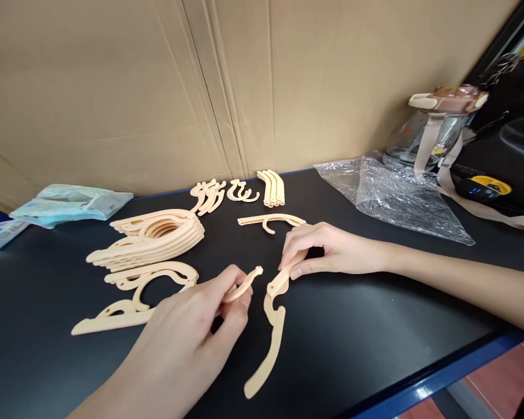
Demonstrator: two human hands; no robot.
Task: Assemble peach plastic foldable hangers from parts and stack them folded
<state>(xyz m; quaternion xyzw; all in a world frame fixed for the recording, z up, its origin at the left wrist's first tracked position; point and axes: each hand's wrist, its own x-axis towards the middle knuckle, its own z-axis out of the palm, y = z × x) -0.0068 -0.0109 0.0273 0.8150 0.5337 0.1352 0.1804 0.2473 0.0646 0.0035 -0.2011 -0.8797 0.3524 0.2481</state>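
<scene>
My left hand pinches a small curved beige plastic hook piece just above the black table. My right hand grips the upper end of a long curved beige hanger arm, which lies on the table and reaches toward the front edge. The two pieces sit a few centimetres apart. To the left lie a stack of assembled beige hangers and some partly built ones.
Loose beige parts lie at the back: hook pieces, curved strips, one hook-and-arm part. A crumpled clear plastic bag, a bottle with strap and a black bag sit right. Blue packets lie left. Cardboard wall behind.
</scene>
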